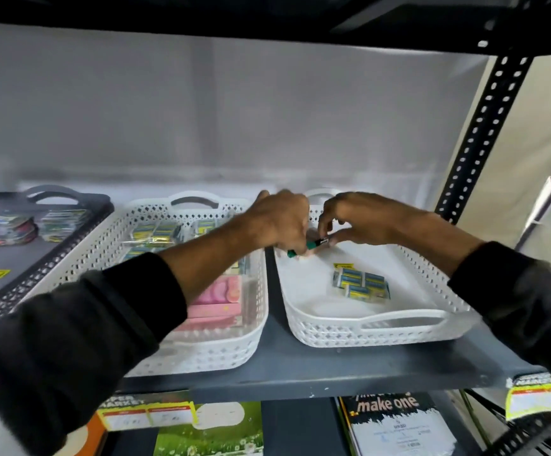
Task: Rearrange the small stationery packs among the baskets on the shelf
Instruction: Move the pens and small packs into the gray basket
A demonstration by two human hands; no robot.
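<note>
Step in hand: placing. My left hand point(280, 222) and right hand point(363, 218) both pinch a small green pack point(310, 246) over the right white basket point(399, 327), far end; next, lower and release.

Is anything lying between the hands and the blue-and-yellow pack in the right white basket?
Nothing visible does. Both the left hand and the right hand are at the far end of the right white basket, on a small green item. The basket floor from there to the blue-and-yellow pack is bare.
</note>
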